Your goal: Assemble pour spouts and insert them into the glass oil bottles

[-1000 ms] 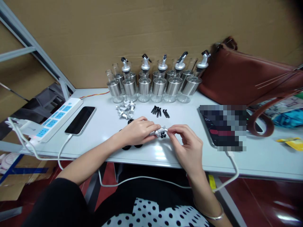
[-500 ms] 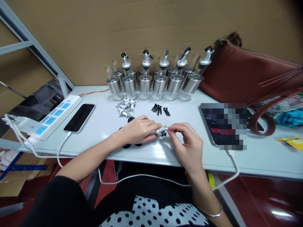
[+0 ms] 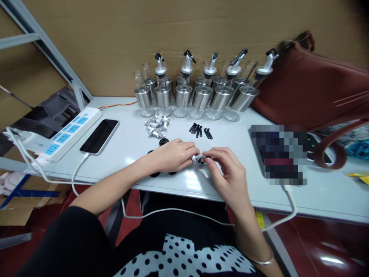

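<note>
My left hand (image 3: 178, 154) is closed around a silver pourer spout (image 3: 197, 158) just above the table. The fingertips of my right hand (image 3: 227, 169) are pinched at the spout's right end, on what looks like a small black part (image 3: 207, 157); its shape is mostly hidden. Small black pieces (image 3: 201, 161) show just below the spout. Round black stoppers (image 3: 164, 142) lie around and partly under my left hand. Beyond my hands rest a cluster of silver spouts (image 3: 157, 126) and several black flip caps (image 3: 197, 130).
Glass bottles with steel sleeves (image 3: 183, 94) stand in rows at the back, several topped with pourers (image 3: 210, 70). A power strip (image 3: 73, 132) and a phone (image 3: 100, 136) are at the left. A blurred-out device (image 3: 279, 154) and a brown bag (image 3: 314, 88) are at the right.
My right fingertips have shifted slightly at the spout's end, and a dark bit now shows between them. The left hand keeps its hold. The whole view has shifted a little.
</note>
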`<control>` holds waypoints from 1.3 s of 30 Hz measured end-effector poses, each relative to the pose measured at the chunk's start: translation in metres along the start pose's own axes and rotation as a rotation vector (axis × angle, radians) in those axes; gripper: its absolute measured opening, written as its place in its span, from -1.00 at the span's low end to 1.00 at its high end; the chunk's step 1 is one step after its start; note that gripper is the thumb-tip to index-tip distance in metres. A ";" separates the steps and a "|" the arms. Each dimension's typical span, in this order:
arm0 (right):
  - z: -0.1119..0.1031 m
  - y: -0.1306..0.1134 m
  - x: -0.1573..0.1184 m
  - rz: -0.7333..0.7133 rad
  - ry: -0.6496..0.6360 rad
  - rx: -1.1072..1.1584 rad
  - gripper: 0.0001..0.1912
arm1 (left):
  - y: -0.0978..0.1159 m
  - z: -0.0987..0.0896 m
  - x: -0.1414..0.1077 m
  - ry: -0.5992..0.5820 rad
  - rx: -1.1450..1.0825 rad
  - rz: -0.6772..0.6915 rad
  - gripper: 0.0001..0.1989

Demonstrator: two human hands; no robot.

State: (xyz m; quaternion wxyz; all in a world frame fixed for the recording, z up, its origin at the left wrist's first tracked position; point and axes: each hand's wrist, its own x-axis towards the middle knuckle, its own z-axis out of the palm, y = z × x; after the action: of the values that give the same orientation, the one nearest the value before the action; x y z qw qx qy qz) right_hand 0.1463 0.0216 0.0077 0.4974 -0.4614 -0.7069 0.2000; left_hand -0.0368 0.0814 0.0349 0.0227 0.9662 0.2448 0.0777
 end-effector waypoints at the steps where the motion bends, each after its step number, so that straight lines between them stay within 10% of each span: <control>1: -0.001 0.000 0.000 0.031 0.020 0.056 -0.88 | -0.001 0.000 0.000 0.020 -0.002 0.015 -0.77; 10: -0.007 -0.001 0.004 0.173 -0.055 0.360 -0.76 | -0.002 0.000 -0.002 0.167 0.008 0.080 -0.75; 39: -0.004 0.001 0.001 0.004 0.137 0.136 -0.95 | -0.003 0.000 -0.001 0.222 -0.095 0.051 -0.81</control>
State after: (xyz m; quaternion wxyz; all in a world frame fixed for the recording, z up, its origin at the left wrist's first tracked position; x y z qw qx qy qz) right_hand 0.1505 0.0223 0.0089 0.5742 -0.4407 -0.6551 0.2166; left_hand -0.0388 0.0833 0.0350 0.0391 0.9553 0.2175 0.1962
